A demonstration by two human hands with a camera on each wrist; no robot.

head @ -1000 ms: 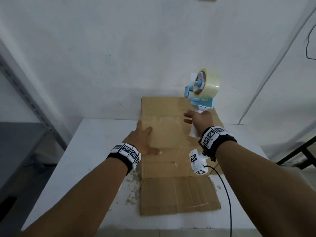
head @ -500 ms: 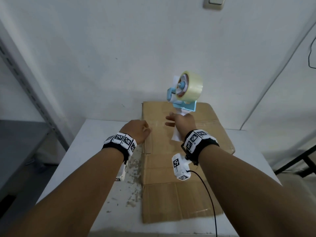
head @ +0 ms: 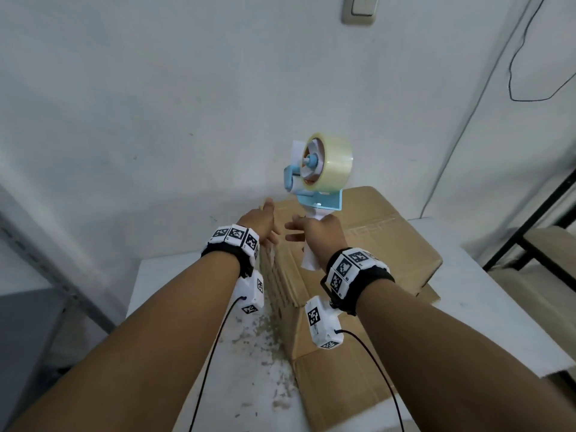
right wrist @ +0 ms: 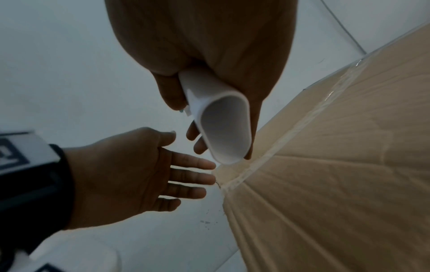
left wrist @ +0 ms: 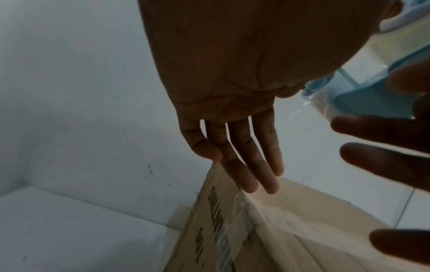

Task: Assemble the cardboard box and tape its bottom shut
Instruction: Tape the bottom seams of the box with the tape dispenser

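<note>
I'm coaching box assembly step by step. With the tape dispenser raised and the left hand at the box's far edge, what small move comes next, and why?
Probably lower the tape dispenser in the right hand onto the cardboard box near its far edge. The left hand, fingers straight, is already at that edge to steady it, and the dispenser hangs above the cardboard, not touching.

One cardboard box (head: 358, 244) under both hands; one tape dispenser (head: 314, 179) above the right hand (head: 318, 232), carrying one roll of clear tape (head: 333, 163); two hands counting the left hand (head: 258, 222); two marker wristbands (head: 233, 238), one behind each hand; one wall switch (head: 358, 9) far above them
</note>
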